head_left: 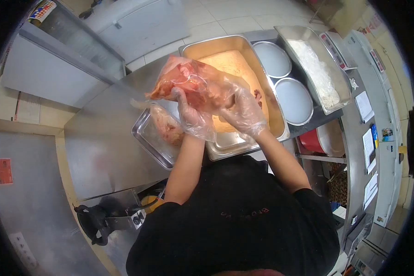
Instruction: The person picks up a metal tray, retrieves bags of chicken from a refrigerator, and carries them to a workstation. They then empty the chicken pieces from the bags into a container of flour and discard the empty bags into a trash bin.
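Note:
A clear plastic bag (188, 80) with raw, pinkish meat inside is held up over the edge of a deep metal pan (280, 120). Orange-tan powder (227, 62) fills much of that pan. My left hand (192, 117), in a clear plastic glove, grips the bag from below, thumb on its front. My right hand (246, 110), also gloved, is closed around the bag's right end. Small dark red pieces (258, 97) lie on the powder beside my right hand. Left of the pan, a shallow metal tray (147, 142) holds another bagged piece of meat (165, 126).
Two round metal containers (293, 101) stand right of the pan. Beyond them is a long metal pan (340, 103) with white powder. A scale (336, 50) sits at the far right. A black device (94, 224) is near the counter's lower left edge.

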The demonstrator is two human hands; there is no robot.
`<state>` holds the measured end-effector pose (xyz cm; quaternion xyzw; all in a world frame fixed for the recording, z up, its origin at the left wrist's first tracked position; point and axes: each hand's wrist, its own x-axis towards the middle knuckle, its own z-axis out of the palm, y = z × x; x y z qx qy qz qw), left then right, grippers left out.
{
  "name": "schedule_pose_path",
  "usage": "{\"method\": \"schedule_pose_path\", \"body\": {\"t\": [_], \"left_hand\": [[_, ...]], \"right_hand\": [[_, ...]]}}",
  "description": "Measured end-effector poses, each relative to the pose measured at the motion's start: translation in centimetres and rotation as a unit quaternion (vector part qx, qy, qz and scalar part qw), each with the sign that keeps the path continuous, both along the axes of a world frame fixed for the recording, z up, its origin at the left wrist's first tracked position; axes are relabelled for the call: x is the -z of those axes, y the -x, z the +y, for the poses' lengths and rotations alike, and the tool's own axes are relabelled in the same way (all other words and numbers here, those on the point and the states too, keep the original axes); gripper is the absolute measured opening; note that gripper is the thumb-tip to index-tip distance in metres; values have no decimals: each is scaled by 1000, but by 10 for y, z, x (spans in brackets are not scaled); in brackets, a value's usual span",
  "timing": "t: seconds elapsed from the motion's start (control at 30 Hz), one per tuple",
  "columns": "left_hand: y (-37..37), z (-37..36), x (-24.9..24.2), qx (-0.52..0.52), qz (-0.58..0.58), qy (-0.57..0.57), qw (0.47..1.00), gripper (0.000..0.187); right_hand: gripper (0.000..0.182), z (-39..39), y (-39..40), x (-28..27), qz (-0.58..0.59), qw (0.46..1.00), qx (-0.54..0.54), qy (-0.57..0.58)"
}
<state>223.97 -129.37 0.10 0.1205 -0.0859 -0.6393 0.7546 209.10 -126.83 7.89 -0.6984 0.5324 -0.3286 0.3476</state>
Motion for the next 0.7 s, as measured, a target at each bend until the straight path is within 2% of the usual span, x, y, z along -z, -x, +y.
{"method": "schedule_pose_path", "body": {"t": [0.03, 0.1, 0.13, 0.2, 0.3, 0.33, 0.4, 0.53, 0.6, 0.63, 0.7], "left_hand": [[1, 2, -4, 0, 17, -4, 1000, 61], [2, 8, -9, 1, -12, -16, 1000, 61], [3, 9, -9, 3, -41, -28, 999, 61], [7, 5, -2, 1, -38, -24, 999, 62], [6, 3, -6, 1, -40, -25, 999, 62], [5, 4, -9, -1, -42, -32, 999, 62], [8, 5, -16, -10, -55, -36, 998, 62], [9, 1, -9, -21, -75, -60, 995, 61], [10, -2, -9, -22, -63, -52, 996, 60], [11, -3, -9, -19, -52, -45, 997, 60], [17, -1, -17, -30, -66, -49, 996, 59]], "right_hand": [[62, -1, 1, 8, 0, 1000, -2, 2], [60, -2, -2, 25, -62, 986, -7, 153], [60, -6, -1, 30, -62, 986, -8, 153], [55, -14, -2, 22, 24, 999, -26, -2], [46, -14, 1, 13, 31, 999, 21, -26], [46, -15, 2, 13, 31, 999, 21, -25], [44, -18, 7, 11, 107, 989, -15, -98], [37, -10, 21, 8, 110, 982, -16, -149], [28, -1, 25, 13, -40, 998, 27, -37], [28, 3, 27, 11, -40, 998, 28, -36], [24, 12, 30, -10, -141, 983, 50, -110]]}}
